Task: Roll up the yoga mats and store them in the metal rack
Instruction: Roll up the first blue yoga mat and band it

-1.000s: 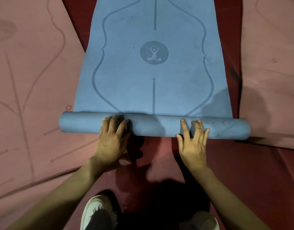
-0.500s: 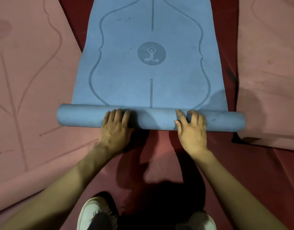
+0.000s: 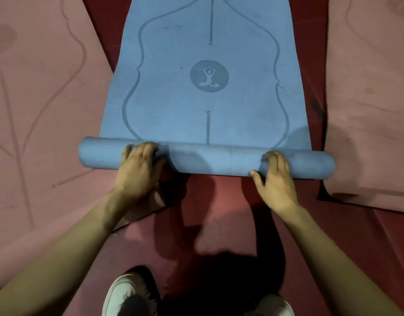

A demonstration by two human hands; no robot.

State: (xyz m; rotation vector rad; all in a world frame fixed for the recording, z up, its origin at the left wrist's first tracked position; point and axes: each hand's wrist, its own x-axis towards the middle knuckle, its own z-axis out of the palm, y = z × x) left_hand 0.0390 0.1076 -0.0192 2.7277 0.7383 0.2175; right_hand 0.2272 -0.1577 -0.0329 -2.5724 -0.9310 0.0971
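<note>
Blue yoga mat (image 3: 173, 106), half rolled

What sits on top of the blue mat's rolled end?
The left hand and right hand, fingers curled over the blue rolled yoga mat. The roll's surface beneath them is covered.

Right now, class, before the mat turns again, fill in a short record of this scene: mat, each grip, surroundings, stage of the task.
blue yoga mat: partly rolled, far part flat on the red floor
roll: lies across the mat's near end
left grip: fingers curled over the roll
right grip: fingers curled over the roll, thumb at its near edge
pink mats: flat, one on each side
metal rack: not in view
stage: rolling unfinished
</note>
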